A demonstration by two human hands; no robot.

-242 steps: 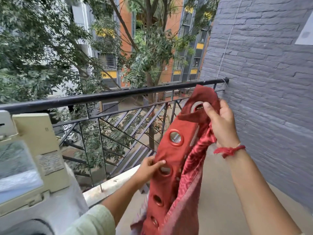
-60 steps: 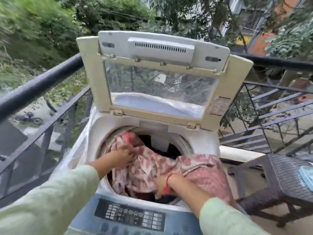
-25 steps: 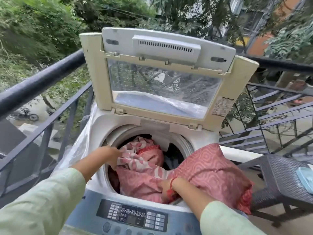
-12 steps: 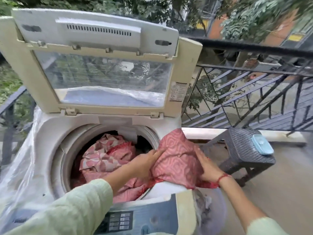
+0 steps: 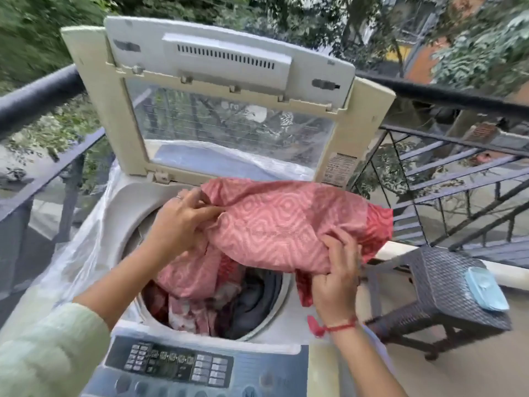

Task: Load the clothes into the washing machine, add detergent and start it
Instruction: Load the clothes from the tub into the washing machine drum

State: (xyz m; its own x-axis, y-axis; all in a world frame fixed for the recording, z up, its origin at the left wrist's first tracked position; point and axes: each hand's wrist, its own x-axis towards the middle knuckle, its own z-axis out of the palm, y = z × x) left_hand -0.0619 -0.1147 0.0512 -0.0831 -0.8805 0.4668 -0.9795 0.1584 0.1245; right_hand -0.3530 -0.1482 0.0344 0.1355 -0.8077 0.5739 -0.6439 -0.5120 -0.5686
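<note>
Over the open drum of one washing machine [image 5: 128, 202], you hold one red patterned cloth [image 5: 286, 224] with two hands. Your left hand [image 5: 180, 222] has its grip closed on the cloth's left end, fingers bunching a fold. Your right hand [image 5: 335, 279] has its grip curled round the near lower edge. The cloth stretches across the far and right side of the opening, above more reddish clothes [image 5: 197, 279] and one dark garment [image 5: 257, 299] lying in the drum. One lid [image 5: 91, 96] stands raised behind, one control panel [image 5: 177, 365] lies nearest you, and one clear plastic sheet [image 5: 86, 253] drapes the machine's left side. To the right, one small woven table [image 5: 440, 282] carries one pale blue box [image 5: 486, 287]. One dark railing [image 5: 37, 93] runs behind.

Half a second ago the cloth sagged over the machine's right rim; now it is lifted and drawn leftward above the drum. Your left hand has moved from its near edge to its left end, and your right hand from its right side to its underside.
</note>
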